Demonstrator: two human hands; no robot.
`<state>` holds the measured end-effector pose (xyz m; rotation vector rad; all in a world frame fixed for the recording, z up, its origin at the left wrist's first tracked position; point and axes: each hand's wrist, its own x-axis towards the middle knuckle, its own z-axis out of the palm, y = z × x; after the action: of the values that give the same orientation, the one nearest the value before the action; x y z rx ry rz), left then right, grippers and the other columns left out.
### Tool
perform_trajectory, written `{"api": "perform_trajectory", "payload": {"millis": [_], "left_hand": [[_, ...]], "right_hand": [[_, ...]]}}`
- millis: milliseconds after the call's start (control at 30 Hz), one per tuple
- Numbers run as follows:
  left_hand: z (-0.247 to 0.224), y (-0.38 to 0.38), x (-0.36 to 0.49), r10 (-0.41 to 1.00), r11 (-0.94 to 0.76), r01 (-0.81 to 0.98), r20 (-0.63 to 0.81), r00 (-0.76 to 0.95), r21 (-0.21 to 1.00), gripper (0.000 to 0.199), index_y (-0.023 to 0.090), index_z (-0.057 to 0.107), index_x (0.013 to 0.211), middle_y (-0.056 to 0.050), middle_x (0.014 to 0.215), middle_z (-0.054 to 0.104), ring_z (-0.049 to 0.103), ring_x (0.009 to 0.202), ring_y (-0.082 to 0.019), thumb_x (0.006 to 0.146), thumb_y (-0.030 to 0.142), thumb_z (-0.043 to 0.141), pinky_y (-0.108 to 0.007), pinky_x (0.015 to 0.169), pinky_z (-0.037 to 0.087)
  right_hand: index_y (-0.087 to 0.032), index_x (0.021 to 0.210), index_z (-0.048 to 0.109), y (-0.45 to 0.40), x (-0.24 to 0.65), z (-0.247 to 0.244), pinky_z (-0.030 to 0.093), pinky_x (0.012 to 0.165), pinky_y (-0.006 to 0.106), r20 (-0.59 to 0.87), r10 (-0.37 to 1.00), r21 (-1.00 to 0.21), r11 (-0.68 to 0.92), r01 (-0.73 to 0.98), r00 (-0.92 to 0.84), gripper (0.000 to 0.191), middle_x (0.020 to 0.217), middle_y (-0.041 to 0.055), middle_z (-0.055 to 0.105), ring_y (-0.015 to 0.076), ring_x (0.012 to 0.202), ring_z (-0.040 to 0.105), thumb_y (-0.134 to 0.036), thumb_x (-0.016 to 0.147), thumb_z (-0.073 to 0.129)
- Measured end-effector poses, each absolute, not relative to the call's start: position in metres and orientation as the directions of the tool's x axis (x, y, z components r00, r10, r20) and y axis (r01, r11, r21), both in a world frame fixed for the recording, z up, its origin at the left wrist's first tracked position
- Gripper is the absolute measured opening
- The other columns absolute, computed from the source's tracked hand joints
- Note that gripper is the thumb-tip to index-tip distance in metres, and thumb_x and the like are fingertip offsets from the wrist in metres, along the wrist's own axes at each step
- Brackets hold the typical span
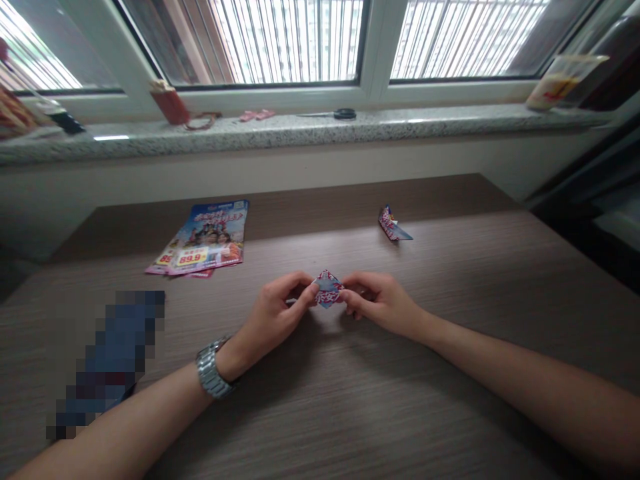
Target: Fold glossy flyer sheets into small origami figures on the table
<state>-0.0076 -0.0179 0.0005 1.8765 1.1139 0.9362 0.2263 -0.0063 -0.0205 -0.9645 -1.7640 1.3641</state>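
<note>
A small diamond-shaped piece of folded printed paper (327, 288), blue, red and white, is held between my two hands just above the table. My left hand (286, 301), with a metal watch (214, 368) at the wrist, pinches its left corner between thumb and fingers. At the right corner, my right hand (377, 300) pinches it the same way. Farther back to the right, another folded paper piece (391, 225) of similar print stands on the wooden table (320, 413).
Several printed flyers (210, 237) lie stacked at the back left. A pixelated blue item (113, 353) lies beside my left forearm. Scissors (344, 114), a red box (170, 103) and a plastic cup (557, 83) sit on the stone windowsill (280, 137) behind the table.
</note>
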Motion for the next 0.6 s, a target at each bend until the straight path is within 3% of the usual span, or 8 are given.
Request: {"api": "perform_trajectory", "payload": {"millis": [167,267,400,600], "left_hand": [[0.0009,-0.0186,-0.006,0.892,-0.353,0.306,0.22,0.395,0.884,0.014,0.017,0.067,0.106,-0.002,0.095,0.074,0.07,0.083,-0.013,0.101,0.029,0.061,-0.02,0.073,0.054],[0.0008,-0.0198,-0.0045,0.887,-0.343,0.273,0.215,0.408,0.899,0.02,0.019,0.066,0.117,-0.003,0.098,0.074,0.071,0.087,-0.013,0.1,0.029,0.064,-0.021,0.075,0.056],[0.0006,-0.0204,-0.0032,0.891,-0.346,0.286,0.218,0.398,0.893,0.014,0.019,0.069,0.109,0.0,0.086,0.071,0.068,0.077,-0.01,0.098,0.029,0.067,-0.017,0.067,0.053],[0.0015,-0.0208,-0.0037,0.918,-0.33,0.324,0.222,0.329,0.887,0.014,0.018,0.067,0.1,0.001,0.082,0.069,0.064,0.073,-0.01,0.098,0.032,0.067,-0.019,0.066,0.05]], "right_hand": [[-0.015,0.099,0.069,-0.0071,0.2276,-0.0196,0.053,0.056,0.02,0.075,0.848,-0.972,0.179,0.152,-0.525,0.026,0.076,0.0008,0.067,0.0102,0.061,0.064,-0.041,0.098,0.062],[-0.015,0.094,0.069,-0.0073,0.2281,-0.018,0.048,0.055,0.021,0.092,0.827,-0.955,0.232,0.187,-0.554,0.023,0.072,-0.0005,0.064,0.0099,0.06,0.06,-0.037,0.097,0.062],[-0.015,0.093,0.069,-0.0068,0.227,-0.0159,0.044,0.055,0.021,0.077,0.823,-0.953,0.227,0.201,-0.563,0.021,0.072,-0.0005,0.064,0.01,0.062,0.058,-0.036,0.096,0.064],[-0.015,0.104,0.069,-0.0066,0.2247,-0.0163,0.051,0.06,0.022,0.02,0.839,-0.985,0.111,0.135,-0.545,0.029,0.081,0.0017,0.069,0.0114,0.066,0.063,-0.042,0.093,0.068]]}}
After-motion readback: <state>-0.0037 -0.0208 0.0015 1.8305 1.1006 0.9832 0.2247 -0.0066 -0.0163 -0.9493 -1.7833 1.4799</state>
